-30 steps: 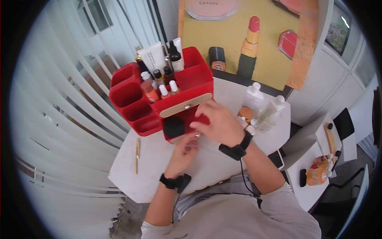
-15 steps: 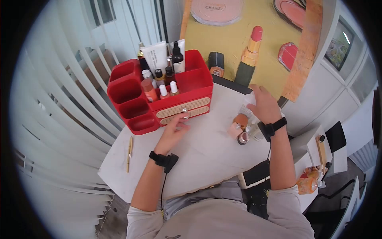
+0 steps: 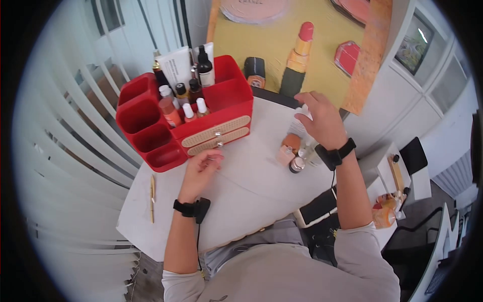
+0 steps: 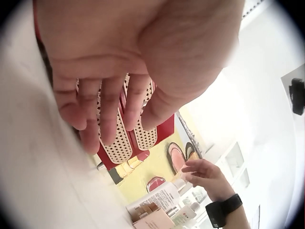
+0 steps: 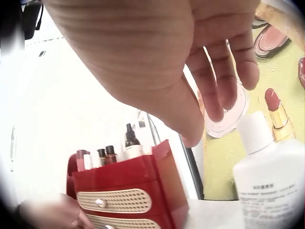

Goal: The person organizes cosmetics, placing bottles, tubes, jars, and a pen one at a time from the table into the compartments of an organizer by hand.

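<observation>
The red organizer point(image 3: 211, 121) has both woven-front drawers point(image 3: 219, 135) closed, with bottles and tubes standing in its top. Just in front of the lower knob point(image 3: 220, 144) is my left hand point(image 3: 198, 176), fingers loosely bent and holding nothing; the left wrist view shows its spread fingers before the drawer fronts. My right hand point(image 3: 324, 123) hovers at a white bottle point(image 5: 269, 181), thumb and fingers apart above its cap point(image 5: 255, 131), no grip visible. Beside that bottle stand a pink box point(image 3: 285, 155), a small jar point(image 3: 297, 164) and a clear bottle point(image 4: 186, 214).
A gold pen point(image 3: 152, 199) lies on the white table point(image 3: 241, 206), left of my left hand. Behind the table stands a painting point(image 3: 271, 55) of cosmetics. Vertical blinds point(image 3: 65, 151) hang at the left, and another white surface with orange bottles point(image 3: 384, 216) is at the right.
The lower drawer, pulled out with a black round item inside, is now closed. My right hand has moved from it to the bottles at the right. My left hand has drawn back slightly from the knobs.
</observation>
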Motion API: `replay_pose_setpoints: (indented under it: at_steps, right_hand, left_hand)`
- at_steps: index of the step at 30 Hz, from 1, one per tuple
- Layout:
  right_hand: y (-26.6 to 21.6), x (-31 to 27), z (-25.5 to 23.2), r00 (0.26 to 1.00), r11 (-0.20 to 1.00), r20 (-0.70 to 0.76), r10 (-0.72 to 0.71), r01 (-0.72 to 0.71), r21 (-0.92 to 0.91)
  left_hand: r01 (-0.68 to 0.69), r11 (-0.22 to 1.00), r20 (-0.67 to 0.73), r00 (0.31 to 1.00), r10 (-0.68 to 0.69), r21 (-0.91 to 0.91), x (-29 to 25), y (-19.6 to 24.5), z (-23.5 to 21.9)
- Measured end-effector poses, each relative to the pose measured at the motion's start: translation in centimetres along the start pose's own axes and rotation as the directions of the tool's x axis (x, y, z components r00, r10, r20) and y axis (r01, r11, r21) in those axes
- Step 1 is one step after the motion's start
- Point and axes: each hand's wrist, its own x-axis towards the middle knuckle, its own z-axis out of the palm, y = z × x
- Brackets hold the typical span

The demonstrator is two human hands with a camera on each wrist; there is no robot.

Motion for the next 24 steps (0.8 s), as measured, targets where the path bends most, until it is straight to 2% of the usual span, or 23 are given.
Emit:
replay_pose_setpoints:
  at_steps: [1,2,4,6,7,8,10,11,13,14,16,17,19,22,24]
  right_hand:
    - [-1.1,-0.3,-0.8,0.978,0.979,0.147,0.151,-0.169,0.116]
    - [-1.7,-0.9,-1.3,0.914,0.917,0.302,0.272,-0.341,0.206]
    - [-1.7,-2.9,-0.5,0.914,0.922,0.326,0.240,-0.320,0.218]
    - [-0.4,-5.1,1.6,0.966,0.977,0.241,0.087,-0.130,0.169]
    - [-0.7,-5.6,2.1,0.965,0.991,0.251,0.071,-0.097,0.091]
    - [-1.0,-6.0,2.2,0.965,0.990,0.249,0.078,-0.103,0.092]
    - [-1.7,-6.3,2.2,0.885,0.990,0.454,0.103,-0.135,0.039]
    - [-1.8,-6.4,2.3,0.885,0.989,0.453,0.109,-0.141,0.037]
    - [-1.7,-6.0,2.4,0.877,0.992,0.466,0.120,-0.120,-0.030]
    - [-1.6,-5.9,2.2,0.877,0.993,0.467,0.117,-0.116,-0.031]
    - [-1.5,-5.6,1.5,0.910,0.997,0.408,0.077,-0.071,-0.030]
    - [-1.3,-5.6,0.9,0.909,0.997,0.409,0.078,-0.071,-0.031]
    - [-0.7,-5.8,-0.8,0.930,0.975,0.292,0.222,-0.205,-0.087]
    - [-0.2,-6.6,-2.3,0.917,0.959,0.299,0.264,-0.216,-0.185]
    - [-0.3,-7.6,-3.2,0.903,0.956,0.329,0.277,-0.226,-0.187]
  left_hand:
    - [-0.004,1.000,-0.006,1.000,0.004,-0.008,0.0,0.2,0.2]
    - [-0.002,1.000,0.000,1.000,0.002,-0.016,0.1,-0.1,0.3]
    - [-0.045,0.998,0.032,0.998,0.047,-0.046,0.2,-0.7,0.4]
    - [-0.059,0.998,0.057,0.997,0.061,-0.038,0.3,-1.1,0.8]
    - [-0.072,0.997,0.085,0.994,0.074,-0.027,0.2,-1.1,1.1]
    - [-0.070,0.997,0.090,0.993,0.072,-0.023,0.2,-0.9,1.5]
    - [-0.110,0.979,0.142,0.986,0.086,0.171,0.5,-0.2,3.2]
    - [-0.111,0.979,0.148,0.985,0.086,0.172,0.6,0.3,4.6]
    - [-0.244,0.913,0.163,0.966,0.200,0.327,1.1,1.5,8.0]
    - [-0.244,0.914,0.160,0.967,0.201,0.326,1.4,1.7,9.6]
    - [-0.330,0.823,0.157,0.944,0.290,0.462,2.3,2.0,12.6]
    - [-0.330,0.824,0.157,0.944,0.291,0.460,2.6,2.4,13.8]
    - [-0.306,0.810,0.084,0.948,0.306,0.500,3.2,2.9,15.8]
    - [-0.273,0.826,0.113,0.962,0.250,0.493,4.5,1.9,17.0]
    - [-0.272,0.824,0.108,0.962,0.253,0.496,4.3,2.0,16.9]
